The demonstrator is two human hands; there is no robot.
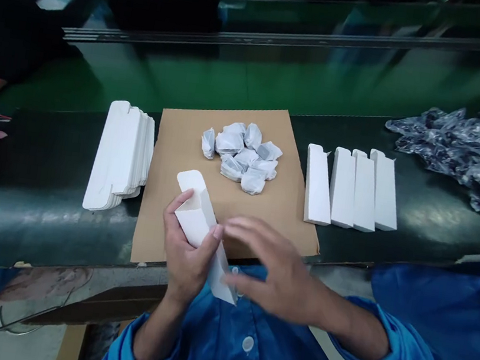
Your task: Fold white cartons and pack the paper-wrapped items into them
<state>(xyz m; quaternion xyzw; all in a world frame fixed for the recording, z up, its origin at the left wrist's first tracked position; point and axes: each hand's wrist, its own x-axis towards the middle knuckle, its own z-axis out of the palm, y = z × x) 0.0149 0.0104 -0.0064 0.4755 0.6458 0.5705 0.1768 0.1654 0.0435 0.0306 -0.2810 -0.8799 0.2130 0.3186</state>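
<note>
My left hand grips a small white carton near the table's front edge, its open top flap pointing away from me. My right hand hovers just right of the carton with fingers spread and slightly blurred, holding nothing. Both sleeves are blue. A heap of small white wrapped packets lies on a brown cardboard sheet just beyond my hands.
A stack of flat white carton blanks lies left of the cardboard. Several folded white cartons lie in a row to the right. Clear bags of dark parts pile at far right. A green conveyor belt runs behind, with black trays beyond it.
</note>
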